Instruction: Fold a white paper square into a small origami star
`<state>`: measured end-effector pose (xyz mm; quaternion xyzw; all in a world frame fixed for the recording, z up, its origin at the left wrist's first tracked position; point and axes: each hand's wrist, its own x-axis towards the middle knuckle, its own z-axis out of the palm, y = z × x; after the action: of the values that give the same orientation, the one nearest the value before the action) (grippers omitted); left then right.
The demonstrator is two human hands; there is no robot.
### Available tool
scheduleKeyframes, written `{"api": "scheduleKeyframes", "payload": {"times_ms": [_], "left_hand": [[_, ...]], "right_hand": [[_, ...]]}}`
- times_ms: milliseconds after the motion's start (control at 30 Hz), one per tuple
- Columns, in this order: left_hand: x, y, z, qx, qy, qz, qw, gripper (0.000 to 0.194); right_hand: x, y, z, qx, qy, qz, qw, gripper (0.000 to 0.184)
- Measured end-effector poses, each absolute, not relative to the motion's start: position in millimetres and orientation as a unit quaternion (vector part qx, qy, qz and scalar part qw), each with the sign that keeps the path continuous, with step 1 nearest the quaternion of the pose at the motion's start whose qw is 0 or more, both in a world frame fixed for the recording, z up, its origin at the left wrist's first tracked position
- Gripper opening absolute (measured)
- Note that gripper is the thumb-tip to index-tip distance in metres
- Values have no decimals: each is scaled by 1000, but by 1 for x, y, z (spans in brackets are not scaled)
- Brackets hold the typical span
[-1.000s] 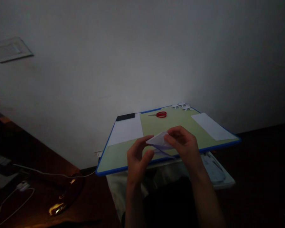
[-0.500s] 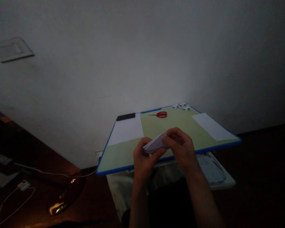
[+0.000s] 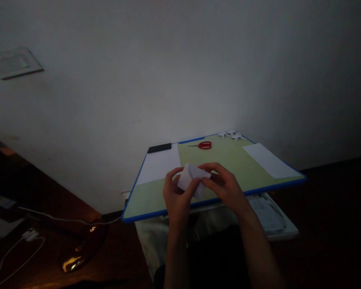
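Observation:
A folded piece of white paper [image 3: 186,176] is held up above the near part of the green, blue-rimmed table [image 3: 150,200]. My left hand [image 3: 177,196] grips its left side, with the thumb pressed on the front face. On the right, my right hand [image 3: 224,184] pinches the paper's right corner between thumb and fingers. Layers of the paper stand apart, with a crease down the middle. Some fingers are hidden behind it. Beyond the hands lies a pair of scissors [image 3: 204,145] with red handles.
A white sheet [image 3: 156,166] and a dark flat object [image 3: 159,148] lie at the table's left. Several small folded paper pieces [image 3: 232,135] sit in the far right corner. Another white sheet [image 3: 267,160] lies at the right. A wall [image 3: 180,80] rises behind.
The folded paper has been turned and its layers spread, so it now shows a wider, pointed shape. Both hands have shifted slightly left and changed their hold on it.

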<state>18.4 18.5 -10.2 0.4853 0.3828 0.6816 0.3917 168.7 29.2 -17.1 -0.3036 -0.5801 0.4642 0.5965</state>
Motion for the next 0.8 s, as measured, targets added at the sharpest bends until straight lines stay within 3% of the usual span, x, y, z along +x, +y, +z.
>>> {"api": "scheduleKeyframes", "payload": {"times_ms": [233,467,700,800], "left_hand": [[14,24,-17,449,395,701,390,77],[11,25,-16,452,407,659,443,88],[0,25,-14,509,459,602,411,57],[-1,25,-15,499,463,600,419,75]], "right_hand": [[161,35,-22,-328,-613,427,578,28],[156,37,-23,-304,-573,467,601,21],[164,39,-24,-358,-632,404,557,16],[168,39,-25,-354,-642,407,546,18]]}}
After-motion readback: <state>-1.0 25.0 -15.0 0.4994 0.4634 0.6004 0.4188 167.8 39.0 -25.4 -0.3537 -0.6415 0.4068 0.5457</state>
